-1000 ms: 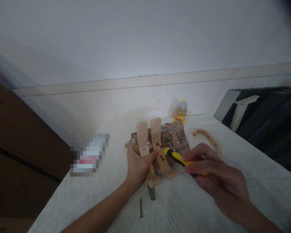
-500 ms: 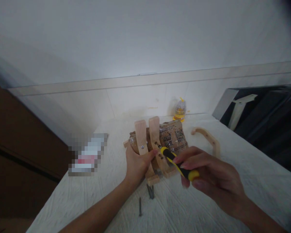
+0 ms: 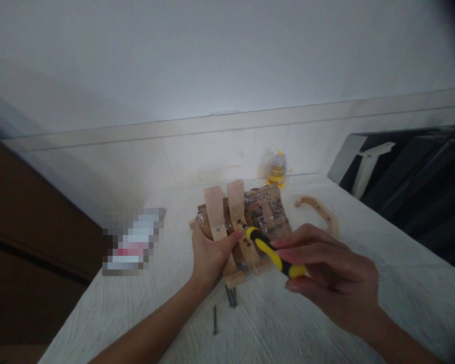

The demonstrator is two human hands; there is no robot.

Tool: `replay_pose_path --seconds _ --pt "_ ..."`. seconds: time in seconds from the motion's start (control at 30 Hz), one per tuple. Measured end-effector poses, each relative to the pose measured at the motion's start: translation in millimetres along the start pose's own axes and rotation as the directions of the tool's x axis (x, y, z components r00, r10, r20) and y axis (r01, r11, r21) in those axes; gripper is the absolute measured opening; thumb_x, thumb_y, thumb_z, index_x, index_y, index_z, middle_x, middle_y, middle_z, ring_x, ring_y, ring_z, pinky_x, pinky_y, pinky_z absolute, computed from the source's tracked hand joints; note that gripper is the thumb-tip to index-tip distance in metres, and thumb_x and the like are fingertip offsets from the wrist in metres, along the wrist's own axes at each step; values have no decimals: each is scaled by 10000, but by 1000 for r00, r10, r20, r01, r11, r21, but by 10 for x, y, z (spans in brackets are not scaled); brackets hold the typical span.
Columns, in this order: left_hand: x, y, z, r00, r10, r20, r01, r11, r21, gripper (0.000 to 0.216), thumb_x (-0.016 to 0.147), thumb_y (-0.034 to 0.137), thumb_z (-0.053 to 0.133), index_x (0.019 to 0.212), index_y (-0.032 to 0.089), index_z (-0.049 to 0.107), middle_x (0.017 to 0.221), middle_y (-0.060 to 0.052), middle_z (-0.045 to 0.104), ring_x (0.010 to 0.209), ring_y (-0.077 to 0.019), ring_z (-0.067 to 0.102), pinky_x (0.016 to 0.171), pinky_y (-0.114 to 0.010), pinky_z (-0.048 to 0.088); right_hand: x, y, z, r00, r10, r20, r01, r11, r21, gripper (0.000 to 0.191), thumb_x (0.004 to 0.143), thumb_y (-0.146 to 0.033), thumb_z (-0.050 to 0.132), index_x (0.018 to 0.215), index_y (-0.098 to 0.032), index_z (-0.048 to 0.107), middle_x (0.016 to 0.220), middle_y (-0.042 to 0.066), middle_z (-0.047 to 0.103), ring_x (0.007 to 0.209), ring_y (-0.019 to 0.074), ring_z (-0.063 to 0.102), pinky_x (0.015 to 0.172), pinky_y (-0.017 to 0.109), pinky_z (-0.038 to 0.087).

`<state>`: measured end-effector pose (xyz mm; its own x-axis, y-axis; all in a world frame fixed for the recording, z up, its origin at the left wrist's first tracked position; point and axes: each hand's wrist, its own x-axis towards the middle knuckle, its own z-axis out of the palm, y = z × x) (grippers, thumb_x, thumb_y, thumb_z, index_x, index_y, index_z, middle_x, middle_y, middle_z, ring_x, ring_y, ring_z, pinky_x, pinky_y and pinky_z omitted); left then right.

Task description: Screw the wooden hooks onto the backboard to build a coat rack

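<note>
My left hand (image 3: 208, 258) is closed around a pale wooden frame, its thumb lying across the two bent wooden bars. A screw head shows in the left bar (image 3: 214, 203); the right bar (image 3: 235, 198) has several holes. Behind the bars lies a crumpled brown printed package (image 3: 267, 210) in clear plastic. My right hand (image 3: 335, 278) grips a yellow-and-black screwdriver (image 3: 266, 247) by its handle. The screwdriver's tip is at a hole in the right bar, close to my left thumb; whether a screw sits there cannot be made out.
Several dark screws (image 3: 231, 297) lie on the white cloth (image 3: 167, 323) near me, a single screw (image 3: 214, 321) apart from them. A curved wooden piece (image 3: 320, 208) rests at right. Near the wall stands a clear-topped container (image 3: 277, 169) with a yellow base. A pixelated item (image 3: 134, 242) is at left.
The whole view has shifted slightly. My right fingers have changed their hold a little and the screwdriver's handle has turned, its tip staying at the same hole. My left hand keeps its grip.
</note>
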<state>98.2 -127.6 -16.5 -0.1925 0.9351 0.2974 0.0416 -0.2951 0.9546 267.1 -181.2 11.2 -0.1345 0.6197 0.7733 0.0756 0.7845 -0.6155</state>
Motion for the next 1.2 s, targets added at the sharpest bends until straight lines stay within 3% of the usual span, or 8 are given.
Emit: replay_pose_path --seconds 0.2,0.37,0.57,0.8,0.9,1.07,1.2 --pt "-7 13 3 999 -46 2 46 999 1 431 554 278 798 910 139 599 857 -67 716 727 -198 683 651 -313 572 -76 3 59 993 40 -109 -39 999 16 265 650 -109 758 806 -270 617 878 20 651 608 122 591 475 247 493" --pt "-16 3 11 999 -47 3 47 999 -7 405 562 268 790 900 134 611 858 -73 719 726 -202 685 649 -318 575 -50 -41 65 999 35 8 -35 998 51 318 721 -31 639 887 -290 558 780 -15 696 629 133 653 529 242 524" --pt "-15 -7 0 998 -58 -7 58 998 39 397 546 284 797 865 135 612 841 -73 713 711 -199 677 625 -306 565 80 -87 -61 985 54 162 -64 996 61 102 808 -248 643 898 -266 686 788 24 694 721 145 645 593 254 535" --pt "-22 16 3 1000 -19 15 19 1000 3 375 576 282 784 875 149 602 828 -55 712 686 -178 669 615 -285 555 69 -91 -122 940 65 336 -91 994 62 308 800 -149 630 1072 -290 665 976 47 692 857 159 659 692 268 558" --pt "-25 27 5 1000 -23 19 23 1000 -11 392 584 272 783 906 148 598 859 -62 712 714 -182 675 633 -289 560 42 -62 -97 962 46 271 -68 995 73 341 785 -148 657 1087 -306 658 988 39 698 893 161 655 727 276 560" --pt "-26 12 -1 1000 -28 4 27 999 45 355 568 254 792 853 145 611 809 -58 714 693 -188 675 614 -287 559 23 -4 -86 998 65 5 -65 986 155 319 715 -180 736 1005 -299 679 868 18 671 820 154 637 672 266 557" --pt "-28 2 -3 1000 -26 8 26 999 29 345 567 247 794 842 148 610 797 -49 716 679 -181 675 596 -272 557 5 7 -57 998 62 25 -65 988 139 310 652 -175 783 921 -289 677 815 16 639 765 158 599 628 280 538"
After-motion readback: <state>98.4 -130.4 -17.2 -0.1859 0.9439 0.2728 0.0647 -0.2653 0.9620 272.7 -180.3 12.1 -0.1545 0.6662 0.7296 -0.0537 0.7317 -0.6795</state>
